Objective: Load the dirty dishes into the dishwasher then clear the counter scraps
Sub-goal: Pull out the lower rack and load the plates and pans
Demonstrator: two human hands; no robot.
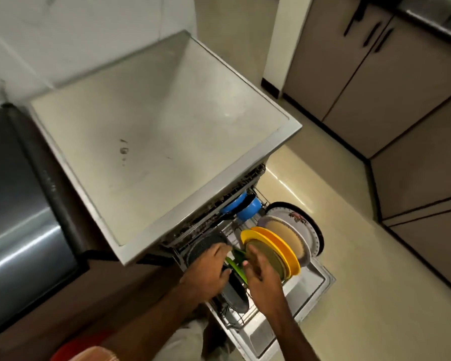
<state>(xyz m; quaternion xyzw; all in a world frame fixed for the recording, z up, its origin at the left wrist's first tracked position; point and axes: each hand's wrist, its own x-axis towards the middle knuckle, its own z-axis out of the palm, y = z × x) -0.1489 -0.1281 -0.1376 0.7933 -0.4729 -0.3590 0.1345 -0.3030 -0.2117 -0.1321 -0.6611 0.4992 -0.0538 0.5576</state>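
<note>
Left hand [208, 267] in a grip on flat green plastic plate [235, 265], right hand [261, 270] loose-fingered against round olive plate [274, 259] in wire dishwasher rack [238, 320].

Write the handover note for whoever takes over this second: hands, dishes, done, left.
Left hand: lies over the green plate and a dark pan; its grip is hidden.
Right hand: fingers relaxed against the olive plate, gripping nothing.
Lower rack: pulled out over the open door. It holds upright yellow plates, a beige plate and a floral plate, with blue pots at the back.
Done: those dishes racked.
Left: seat the green plate, push the rack in, shut the door, clear the scraps. The counter is not in view.
</note>
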